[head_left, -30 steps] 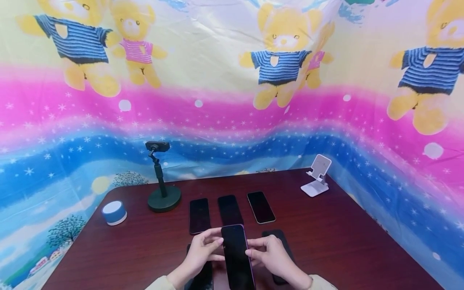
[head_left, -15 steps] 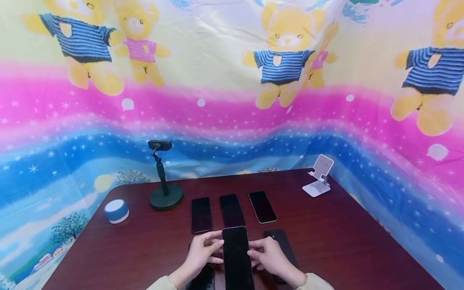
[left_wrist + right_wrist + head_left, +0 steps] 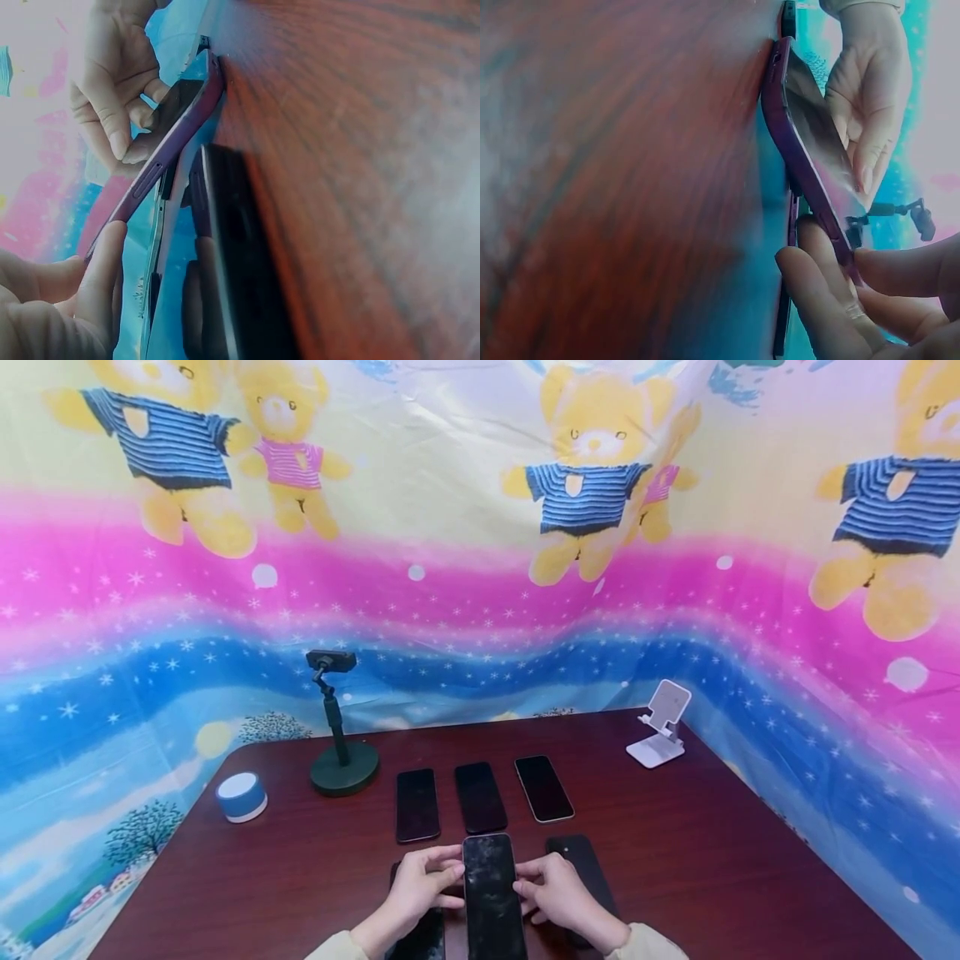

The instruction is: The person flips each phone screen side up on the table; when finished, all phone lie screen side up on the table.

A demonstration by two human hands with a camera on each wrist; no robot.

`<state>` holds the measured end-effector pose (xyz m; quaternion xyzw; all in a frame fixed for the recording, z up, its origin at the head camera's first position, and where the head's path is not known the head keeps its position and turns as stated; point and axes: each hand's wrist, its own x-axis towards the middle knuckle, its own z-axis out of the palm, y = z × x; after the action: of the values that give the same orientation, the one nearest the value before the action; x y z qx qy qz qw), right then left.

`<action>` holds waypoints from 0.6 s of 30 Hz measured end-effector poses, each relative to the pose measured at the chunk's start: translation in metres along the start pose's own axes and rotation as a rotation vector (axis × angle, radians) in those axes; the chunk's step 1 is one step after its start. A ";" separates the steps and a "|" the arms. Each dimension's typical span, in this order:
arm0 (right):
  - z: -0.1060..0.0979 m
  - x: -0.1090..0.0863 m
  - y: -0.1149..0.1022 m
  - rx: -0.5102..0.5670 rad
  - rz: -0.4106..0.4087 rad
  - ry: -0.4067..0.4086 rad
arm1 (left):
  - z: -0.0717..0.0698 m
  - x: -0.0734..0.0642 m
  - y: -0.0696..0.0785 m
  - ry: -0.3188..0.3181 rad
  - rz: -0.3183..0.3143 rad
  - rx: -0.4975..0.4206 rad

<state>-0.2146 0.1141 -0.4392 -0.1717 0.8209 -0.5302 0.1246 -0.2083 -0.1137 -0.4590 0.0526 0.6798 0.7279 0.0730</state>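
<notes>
In the head view, a smartphone point(image 3: 491, 893) with a dark, smudgy reflective screen is held between both hands at the near middle of the table. My left hand point(image 3: 420, 889) pinches its left edge, and my right hand point(image 3: 562, 893) pinches the right edge. The wrist views show a purple frame point(image 3: 169, 146); the phone tilts, with its near end low at the tabletop. Whether it touches there I cannot tell. Under my left forearm lies another dark phone point(image 3: 423, 939), partly hidden. A black phone point(image 3: 588, 872) with a camera lens showing lies partly behind my right hand.
Beyond the hands, three dark phones lie in a row: left point(image 3: 417, 806), middle point(image 3: 480, 797), right point(image 3: 543, 789). A dark green stand point(image 3: 343, 768), a blue-and-white round object point(image 3: 242, 797) and a white phone stand point(image 3: 656, 749) stand farther out. A bear-print curtain point(image 3: 450, 610) surrounds the table point(image 3: 675, 835).
The held phone's far end has dropped slightly toward me, and its screen now shows smudgy reflections. Both hands keep their grip. The head view shifted a little at first.
</notes>
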 end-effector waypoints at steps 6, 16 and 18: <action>-0.003 0.001 0.001 -0.014 0.049 -0.021 | 0.000 0.000 -0.003 -0.027 -0.007 0.018; -0.007 0.000 0.002 -0.082 0.062 -0.065 | -0.001 0.000 -0.006 -0.092 -0.020 0.045; -0.008 0.000 0.002 -0.083 0.059 -0.089 | -0.001 0.000 -0.005 -0.108 -0.028 0.052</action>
<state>-0.2176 0.1216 -0.4382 -0.1756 0.8406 -0.4838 0.1692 -0.2081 -0.1144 -0.4645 0.0840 0.6941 0.7051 0.1186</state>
